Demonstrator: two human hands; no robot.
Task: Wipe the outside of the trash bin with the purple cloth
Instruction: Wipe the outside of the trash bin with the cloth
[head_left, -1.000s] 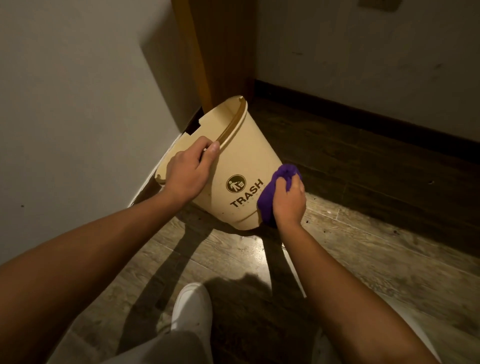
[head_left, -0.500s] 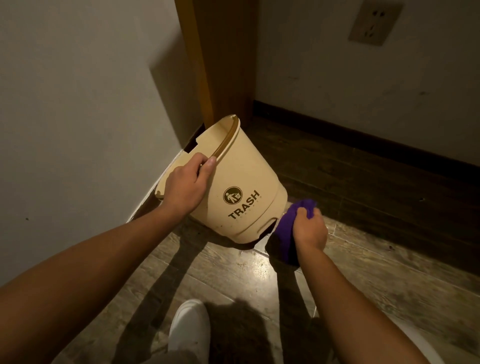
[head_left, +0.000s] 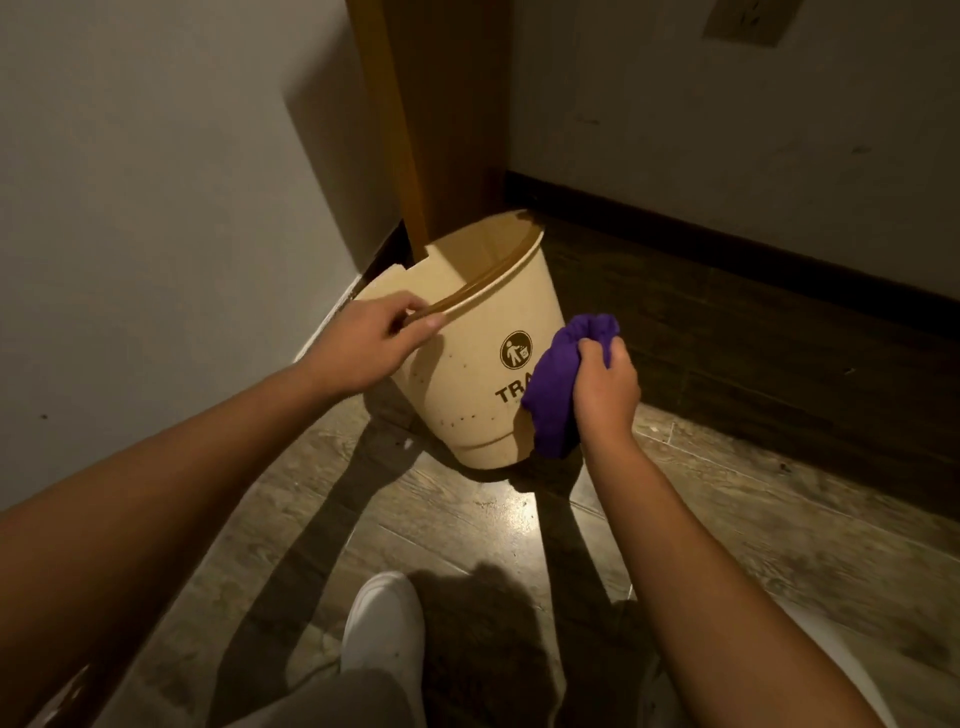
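A beige plastic trash bin (head_left: 467, 384) with a brown figure logo and partly covered "TRASH" lettering stands tilted on the wooden floor in a corner. My left hand (head_left: 371, 345) grips its near rim, thumb outside and fingers over the edge. My right hand (head_left: 605, 387) holds a bunched purple cloth (head_left: 558, 379) pressed against the bin's right side, covering the end of the lettering. The bin's far side and base are hidden.
A white wall (head_left: 156, 208) runs close on the left. A wooden door frame (head_left: 400, 130) rises behind the bin. A dark baseboard (head_left: 727, 260) lines the back wall, with a socket (head_left: 748, 21) above. My white shoe (head_left: 384, 623) rests on the floor below.
My right hand has brought the cloth up from the floor beside the bin's base onto its right side. The bin has tipped more upright, its opening now facing up.
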